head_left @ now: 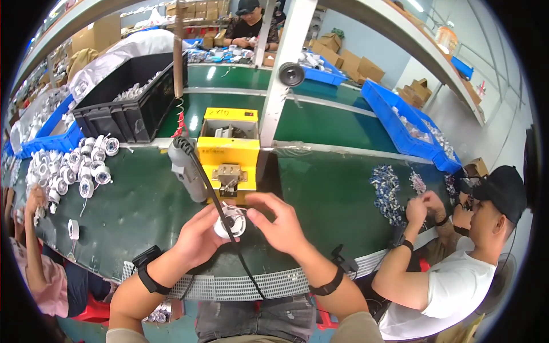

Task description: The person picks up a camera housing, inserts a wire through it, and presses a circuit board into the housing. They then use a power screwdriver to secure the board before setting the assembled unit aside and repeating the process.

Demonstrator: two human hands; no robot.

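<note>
Between my two hands, above the near part of the green bench, is a small round white housing with a dark centre and thin wires. My left hand grips it from the left, its fingers curled along the side. At its right edge my right hand has thumb and forefinger brought together on a thin wire of the housing. A black cable passes in front and hides part of the housing. Just beyond, a yellow machine carries a metal fixture on its front. A grey electric screwdriver hangs beside the machine.
Many white round housings are heaped at the left; one lies apart. A black crate and a blue tray hold parts. Small blue-and-white parts lie at the right, near a co-worker. A white post rises behind the machine.
</note>
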